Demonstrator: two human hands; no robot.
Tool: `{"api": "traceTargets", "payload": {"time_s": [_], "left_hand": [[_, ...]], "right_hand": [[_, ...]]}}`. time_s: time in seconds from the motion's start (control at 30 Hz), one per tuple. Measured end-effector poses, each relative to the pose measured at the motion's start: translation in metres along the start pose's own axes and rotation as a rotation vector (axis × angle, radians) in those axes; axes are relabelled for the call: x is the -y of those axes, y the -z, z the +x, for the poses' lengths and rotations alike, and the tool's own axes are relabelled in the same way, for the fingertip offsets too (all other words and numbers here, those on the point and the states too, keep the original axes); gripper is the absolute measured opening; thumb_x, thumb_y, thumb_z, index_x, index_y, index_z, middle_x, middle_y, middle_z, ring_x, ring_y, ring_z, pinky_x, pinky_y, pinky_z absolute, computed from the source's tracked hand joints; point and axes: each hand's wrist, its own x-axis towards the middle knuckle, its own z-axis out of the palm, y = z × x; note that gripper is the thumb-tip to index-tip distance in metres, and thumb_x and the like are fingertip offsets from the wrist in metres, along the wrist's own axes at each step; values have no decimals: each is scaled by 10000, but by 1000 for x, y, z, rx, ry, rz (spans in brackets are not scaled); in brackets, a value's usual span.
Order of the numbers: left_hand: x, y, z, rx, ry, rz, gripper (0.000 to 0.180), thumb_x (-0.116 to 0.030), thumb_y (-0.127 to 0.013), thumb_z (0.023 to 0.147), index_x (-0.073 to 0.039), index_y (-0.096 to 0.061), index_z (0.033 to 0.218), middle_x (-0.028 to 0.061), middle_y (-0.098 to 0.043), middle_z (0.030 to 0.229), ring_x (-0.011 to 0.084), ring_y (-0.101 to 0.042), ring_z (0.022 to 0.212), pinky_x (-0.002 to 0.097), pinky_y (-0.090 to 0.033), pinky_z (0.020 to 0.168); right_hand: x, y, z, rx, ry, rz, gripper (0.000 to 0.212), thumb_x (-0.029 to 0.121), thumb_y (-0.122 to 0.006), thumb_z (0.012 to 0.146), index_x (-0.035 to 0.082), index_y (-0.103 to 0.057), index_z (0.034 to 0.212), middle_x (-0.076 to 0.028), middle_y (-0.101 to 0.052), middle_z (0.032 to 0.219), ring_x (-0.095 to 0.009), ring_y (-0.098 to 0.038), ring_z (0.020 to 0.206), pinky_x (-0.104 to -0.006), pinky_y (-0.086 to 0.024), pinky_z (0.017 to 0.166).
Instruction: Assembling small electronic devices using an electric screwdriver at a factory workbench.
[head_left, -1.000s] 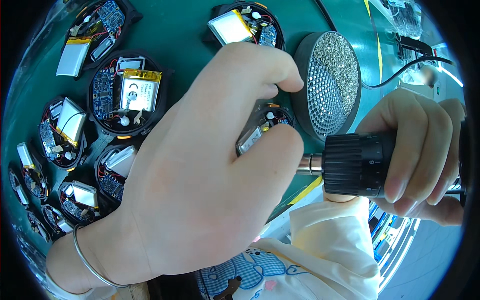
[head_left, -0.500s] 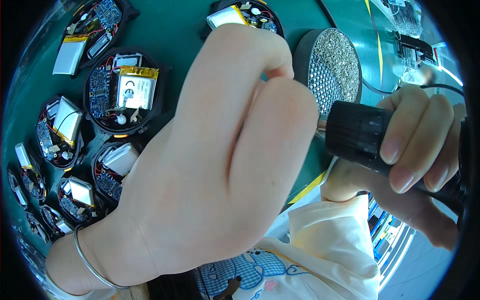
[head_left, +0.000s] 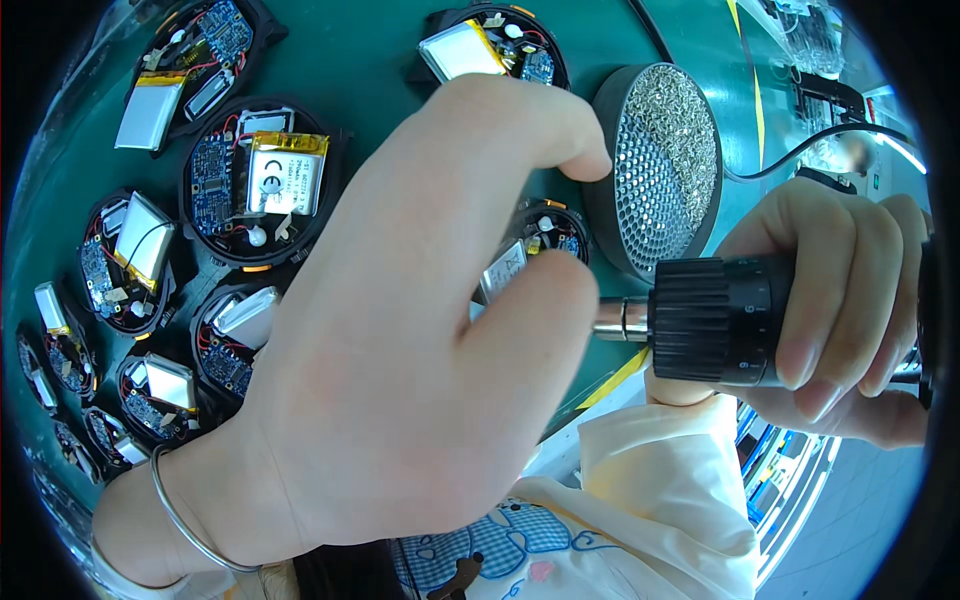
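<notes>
My left hand (head_left: 400,330) spans the middle of the view, its thumb and index finger apart; its other fingers are hidden below. In the gap between them shows part of a round black device (head_left: 505,268) with a circuit board and silver battery, the rest covered by the hand. At the right, my right hand (head_left: 850,270) wraps round a black electric screwdriver (head_left: 705,320). Its metal nose points left, and its tip is hidden behind my left thumb. Just beyond the screwdriver stands a round dark dish (head_left: 665,170) of small silver screws.
Several open round devices (head_left: 255,185) with boards and batteries crowd the left of the green mat (head_left: 350,60). One more device (head_left: 500,45) lies at the far middle. A black cable (head_left: 820,150) runs behind the dish. Clear plastic items (head_left: 810,40) stand far right.
My left thumb and index finger have parted, uncovering the device beneath. The screwdriver has moved down and slightly left, turning level, with its metal nose more exposed.
</notes>
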Motion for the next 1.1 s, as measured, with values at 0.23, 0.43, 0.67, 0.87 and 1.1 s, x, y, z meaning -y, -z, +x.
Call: {"api": "traceTargets", "payload": {"time_s": [0.23,0.43,0.67,0.87,1.1], "left_hand": [[2,-7,-1,-60,-26,62,142,30,-700,615,-10,-599,707,200,-488,1083,308,-539,1010,374,-478,861],[-4,3,2,13,-16,66,162,42,-680,587,-13,-622,727,201,-482,1103,301,-528,1027,369,-455,870],[23,-30,2,-308,-235,-179,193,8,-689,588,-17,-626,769,186,-506,1078,304,-529,1019,372,-447,856],[7,-10,-1,-117,-99,-31,200,-5,-695,586,-18,-625,773,181,-509,1073,304,-530,1016,377,-446,853],[3,-7,1,-63,-96,12,208,-19,-701,585,-19,-623,777,176,-513,1068,305,-530,1013,382,-445,849]], "right_hand": [[17,0,3,-118,-21,82,387,454,-647,722,106,-536,594,-12,-544,525,-116,-572,432,-192,-503,432],[18,7,2,-151,29,161,401,477,-618,728,107,-546,591,-7,-542,508,-114,-572,425,-194,-513,432],[20,9,2,-70,-41,44,355,422,-665,729,109,-553,603,-2,-559,527,-103,-570,431,-188,-497,447],[15,22,-10,38,63,-36,405,436,-781,671,107,-555,604,10,-562,538,-87,-567,466,-188,-463,491],[14,17,-8,51,68,-71,416,449,-790,651,107,-558,607,10,-560,539,-88,-566,474,-190,-455,498]]}}
